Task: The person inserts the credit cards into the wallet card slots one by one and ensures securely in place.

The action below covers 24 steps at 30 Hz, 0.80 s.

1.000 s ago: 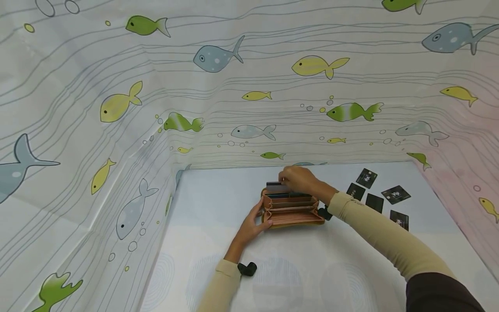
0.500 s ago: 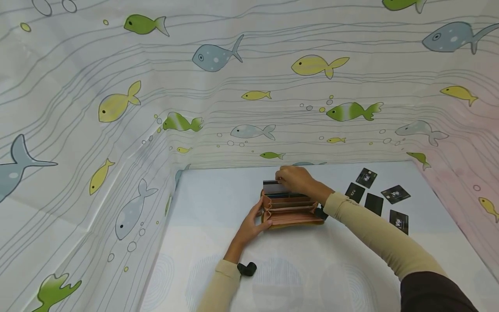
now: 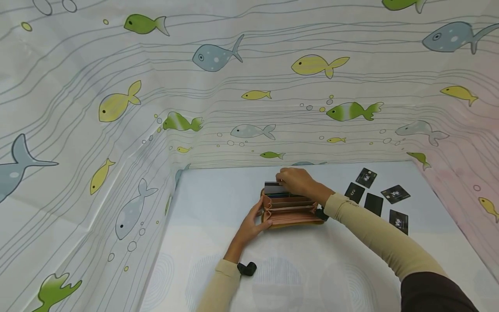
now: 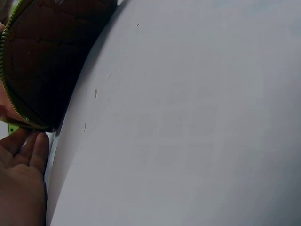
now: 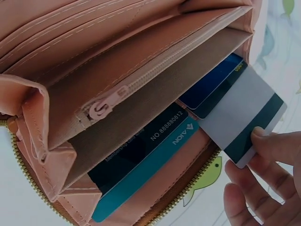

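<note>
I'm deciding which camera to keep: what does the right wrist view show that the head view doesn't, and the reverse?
Only the right wrist view: the zip pull and a readable number on the teal card.
Only the head view: the left hand gripping the wallet, and five loose black cards.
Both: the open wallet, and the right hand pinching a grey card.

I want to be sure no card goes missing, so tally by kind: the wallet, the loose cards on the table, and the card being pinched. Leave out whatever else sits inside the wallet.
Wallet: 1
Loose dark cards: 5 visible
Pale striped card in the right hand: 1
Total: 7
</note>
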Motion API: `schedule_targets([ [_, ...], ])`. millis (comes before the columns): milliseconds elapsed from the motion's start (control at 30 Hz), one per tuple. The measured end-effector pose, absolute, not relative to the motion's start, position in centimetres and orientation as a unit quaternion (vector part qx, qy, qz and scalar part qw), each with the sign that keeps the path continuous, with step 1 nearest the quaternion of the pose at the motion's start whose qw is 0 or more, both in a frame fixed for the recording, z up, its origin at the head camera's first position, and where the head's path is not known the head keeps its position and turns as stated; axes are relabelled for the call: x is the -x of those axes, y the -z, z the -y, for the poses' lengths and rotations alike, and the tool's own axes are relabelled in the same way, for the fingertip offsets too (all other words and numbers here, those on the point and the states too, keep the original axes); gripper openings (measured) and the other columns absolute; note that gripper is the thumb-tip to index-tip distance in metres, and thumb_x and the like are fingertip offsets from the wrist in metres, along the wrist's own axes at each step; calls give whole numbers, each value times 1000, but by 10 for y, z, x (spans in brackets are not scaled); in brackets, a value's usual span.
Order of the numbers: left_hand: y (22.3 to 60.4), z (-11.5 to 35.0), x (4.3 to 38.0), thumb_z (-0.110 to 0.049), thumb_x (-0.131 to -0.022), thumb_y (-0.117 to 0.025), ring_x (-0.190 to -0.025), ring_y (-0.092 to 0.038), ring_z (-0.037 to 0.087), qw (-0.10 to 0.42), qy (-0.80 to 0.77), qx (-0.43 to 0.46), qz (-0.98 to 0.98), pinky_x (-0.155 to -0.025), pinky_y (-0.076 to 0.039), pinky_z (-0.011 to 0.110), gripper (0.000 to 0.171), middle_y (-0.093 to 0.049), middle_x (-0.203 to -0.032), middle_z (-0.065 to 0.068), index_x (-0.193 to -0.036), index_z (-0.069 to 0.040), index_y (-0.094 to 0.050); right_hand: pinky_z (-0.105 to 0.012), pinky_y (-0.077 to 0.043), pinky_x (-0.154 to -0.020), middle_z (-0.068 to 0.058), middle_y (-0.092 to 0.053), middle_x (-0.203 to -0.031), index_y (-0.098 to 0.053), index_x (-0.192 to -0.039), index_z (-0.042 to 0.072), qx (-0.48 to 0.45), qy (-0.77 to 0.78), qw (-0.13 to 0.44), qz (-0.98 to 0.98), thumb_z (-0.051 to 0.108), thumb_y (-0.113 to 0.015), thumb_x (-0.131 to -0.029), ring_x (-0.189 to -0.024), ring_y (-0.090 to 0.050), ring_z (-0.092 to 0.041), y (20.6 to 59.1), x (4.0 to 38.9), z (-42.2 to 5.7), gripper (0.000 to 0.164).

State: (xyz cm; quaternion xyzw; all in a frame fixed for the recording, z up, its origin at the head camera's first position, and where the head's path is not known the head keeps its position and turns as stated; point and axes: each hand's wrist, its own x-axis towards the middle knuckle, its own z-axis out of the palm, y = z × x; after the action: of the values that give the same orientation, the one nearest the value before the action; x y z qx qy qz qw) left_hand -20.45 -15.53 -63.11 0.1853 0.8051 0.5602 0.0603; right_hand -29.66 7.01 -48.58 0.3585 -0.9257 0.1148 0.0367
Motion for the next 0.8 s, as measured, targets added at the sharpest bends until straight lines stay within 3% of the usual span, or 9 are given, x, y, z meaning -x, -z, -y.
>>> schedule_targets([
  [367, 632, 154, 204, -25, -94, -70, -151, -30, 25, 51, -565, -187, -802, -116, -37, 48, 88, -23, -166, 3, -162, -27, -15, -31, -52, -63, 2, -65, -84, -70, -88, 16, -345, -111, -1, 932, 12, -67, -96, -74, -60, -11, 490, 299, -72, 9],
  [633, 632, 152, 205, -8, -92, -69, -149, -30, 37, 41, -577, -190, -793, -115, -34, 60, 87, -23, -165, 16, -161, -11, -15, -30, -56, -66, -2, -65, -85, -74, -95, 9, -381, -70, 9, 922, 6, -71, -92, -76, -63, -14, 493, 298, -72, 5],
  [800, 634, 154, 205, -14, -93, -70, -149, -33, 30, 40, -565, -190, -802, -115, -37, 53, 88, -25, -165, 9, -162, -17, -16, -28, -57, -68, -1, -66, -85, -76, -96, 8, -380, -91, 24, 920, 8, -72, -92, -76, -64, -12, 497, 297, -72, 6],
])
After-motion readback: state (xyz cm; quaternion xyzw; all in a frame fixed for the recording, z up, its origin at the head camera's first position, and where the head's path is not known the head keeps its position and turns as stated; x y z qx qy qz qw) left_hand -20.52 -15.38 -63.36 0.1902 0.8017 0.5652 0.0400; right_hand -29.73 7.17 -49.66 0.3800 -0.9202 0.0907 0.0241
